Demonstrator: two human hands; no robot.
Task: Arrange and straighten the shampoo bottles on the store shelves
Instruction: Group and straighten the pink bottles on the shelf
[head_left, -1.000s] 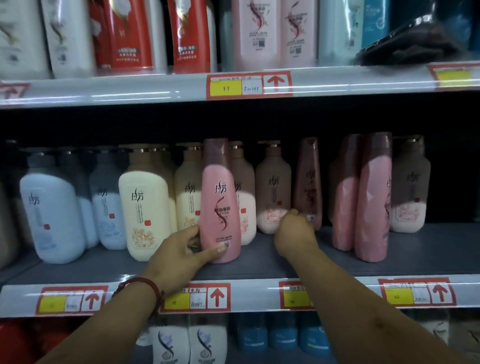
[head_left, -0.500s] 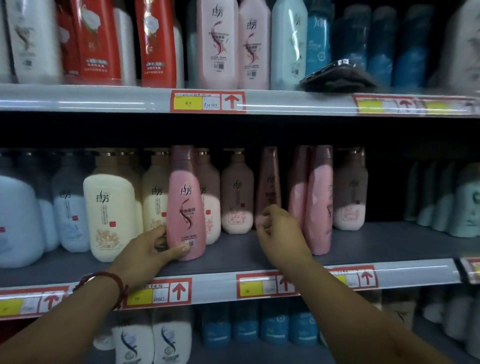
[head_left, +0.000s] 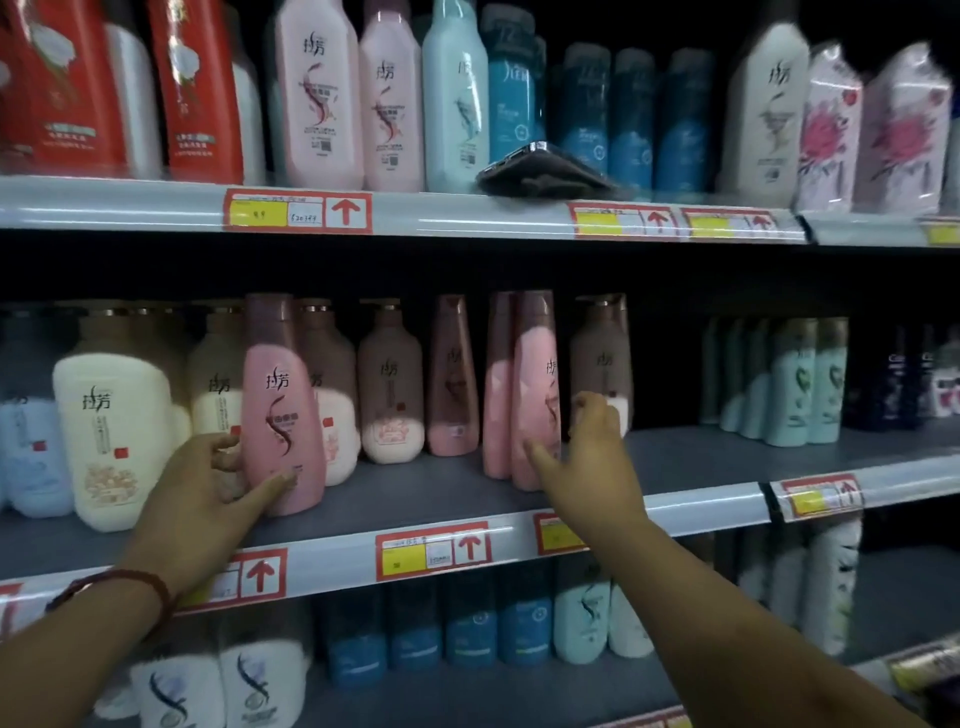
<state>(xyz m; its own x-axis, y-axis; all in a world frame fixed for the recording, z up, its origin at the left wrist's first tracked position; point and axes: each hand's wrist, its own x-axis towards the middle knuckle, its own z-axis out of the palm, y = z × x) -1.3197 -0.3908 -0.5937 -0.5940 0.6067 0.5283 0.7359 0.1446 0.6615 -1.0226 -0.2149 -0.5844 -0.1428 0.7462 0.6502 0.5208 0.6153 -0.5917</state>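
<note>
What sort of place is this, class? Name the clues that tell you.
Most likely a shop's toiletries aisle: tiered shelves packed with rows of matching shampoo bottles, and red-and-yellow price tags along each shelf edge.
</note>
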